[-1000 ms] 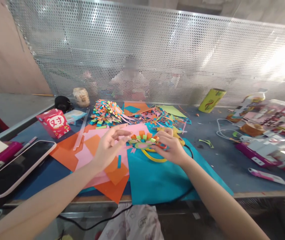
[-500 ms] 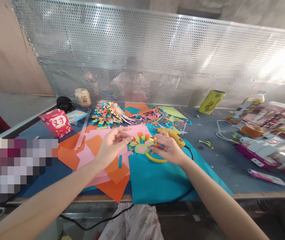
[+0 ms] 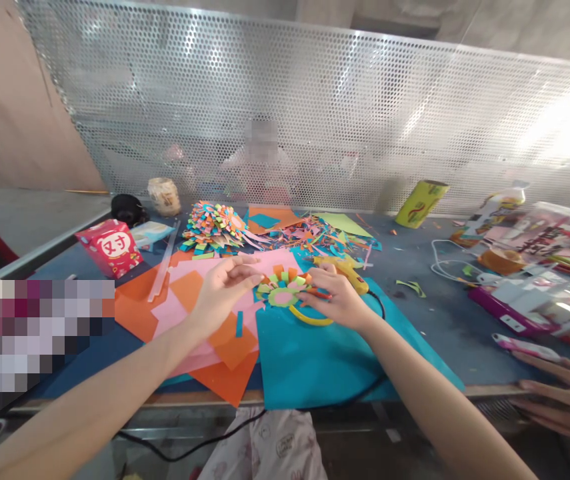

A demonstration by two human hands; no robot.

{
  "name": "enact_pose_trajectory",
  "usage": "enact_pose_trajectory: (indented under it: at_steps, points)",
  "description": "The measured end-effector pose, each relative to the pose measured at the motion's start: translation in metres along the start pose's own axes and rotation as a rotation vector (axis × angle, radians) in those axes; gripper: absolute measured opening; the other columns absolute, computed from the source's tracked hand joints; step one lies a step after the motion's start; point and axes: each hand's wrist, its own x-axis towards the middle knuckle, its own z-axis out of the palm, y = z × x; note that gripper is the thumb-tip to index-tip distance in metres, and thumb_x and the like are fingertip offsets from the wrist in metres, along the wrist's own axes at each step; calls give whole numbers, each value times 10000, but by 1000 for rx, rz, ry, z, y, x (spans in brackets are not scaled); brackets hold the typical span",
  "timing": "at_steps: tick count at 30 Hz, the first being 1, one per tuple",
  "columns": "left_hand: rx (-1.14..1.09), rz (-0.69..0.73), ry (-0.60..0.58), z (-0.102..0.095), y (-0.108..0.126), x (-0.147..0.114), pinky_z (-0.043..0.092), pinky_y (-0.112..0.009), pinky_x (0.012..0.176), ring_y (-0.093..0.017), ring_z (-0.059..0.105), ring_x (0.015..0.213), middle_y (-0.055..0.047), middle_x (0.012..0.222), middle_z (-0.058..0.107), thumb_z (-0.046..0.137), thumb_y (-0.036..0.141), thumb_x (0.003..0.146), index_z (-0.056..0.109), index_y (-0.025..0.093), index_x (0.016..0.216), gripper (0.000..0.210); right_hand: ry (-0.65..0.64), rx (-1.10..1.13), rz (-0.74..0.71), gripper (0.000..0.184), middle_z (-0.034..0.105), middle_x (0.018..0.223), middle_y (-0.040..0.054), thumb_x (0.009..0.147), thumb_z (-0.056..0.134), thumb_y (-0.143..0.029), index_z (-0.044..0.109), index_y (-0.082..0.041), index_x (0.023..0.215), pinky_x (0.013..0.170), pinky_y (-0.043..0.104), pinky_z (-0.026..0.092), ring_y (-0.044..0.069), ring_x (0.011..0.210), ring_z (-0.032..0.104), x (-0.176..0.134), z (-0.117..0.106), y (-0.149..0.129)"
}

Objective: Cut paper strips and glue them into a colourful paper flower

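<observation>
A paper flower (image 3: 283, 295) with a pink centre, a green scalloped ring and curled orange, green and blue strips is between my hands. My left hand (image 3: 227, 287) pinches at its left edge, thumb and fingers together. My right hand (image 3: 337, 297) has its fingers closed at the right edge, and the fingertips partly cover the strips there. Below the flower shows a yellow curved band (image 3: 311, 319). Behind my right hand lies a yellow glue gun (image 3: 349, 272). Blue paper (image 3: 325, 367) is under my right hand, while pink and orange sheets (image 3: 235, 340) spread under my left.
A heap of finished-looking paper flowers (image 3: 215, 227) and paper scraps (image 3: 319, 233) sit at the back. Left is a red packet (image 3: 111, 248). Right are a yellow-green tube (image 3: 422, 203), a pink-white cutter (image 3: 525, 348) and another person's hand (image 3: 562, 397). A perforated metal screen (image 3: 285, 87) stands behind.
Another person's hand has come in at the lower right, by the pink-white cutter. My hands and the paper flower have hardly moved; the whole view has shifted very slightly.
</observation>
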Motion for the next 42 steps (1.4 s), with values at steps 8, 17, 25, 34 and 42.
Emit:
enact_pose_trajectory:
  at_steps: [8, 17, 25, 34, 42]
  points:
    - [49, -115, 66, -2, -2, 3, 439, -229, 597, -143, 614, 818, -58, 943, 647, 650, 433, 734, 563, 179, 992, 373, 88, -307, -107, 95, 655, 794, 15, 898, 519, -217, 551, -185, 814, 747, 328, 330, 137, 762, 578, -2, -6, 0]
    - [-242, -483, -46, 9, 7, -1, 382, -208, 517, -85, 572, 550, 29, 669, 594, 689, 221, 660, 564, 181, 952, 321, 196, -791, -422, 165, 706, 819, -51, 856, 551, -102, 629, -246, 869, 725, 341, 275, 113, 771, 615, -1, -16, -14]
    - [-181, -453, -2, 7, 2, -1, 404, -215, 525, -91, 564, 601, -1, 771, 630, 704, 144, 588, 580, 179, 929, 364, 230, -878, -555, 137, 698, 765, -69, 840, 583, -121, 656, -225, 791, 748, 334, 288, 88, 750, 593, 3, -16, -22]
    - [-196, -448, -20, 8, 4, 0, 391, -199, 501, -85, 548, 557, 28, 667, 612, 751, 129, 508, 579, 160, 896, 426, 243, -897, -589, 144, 702, 789, -70, 822, 583, -114, 668, -230, 811, 734, 335, 298, 88, 758, 585, 1, -17, -21]
    - [-193, -445, -20, 7, 1, 0, 412, -203, 527, -95, 576, 590, 23, 678, 620, 715, 117, 566, 561, 164, 906, 376, 200, -881, -584, 146, 706, 835, -75, 825, 581, -120, 649, -248, 841, 765, 329, 305, 93, 822, 612, -2, -13, -18]
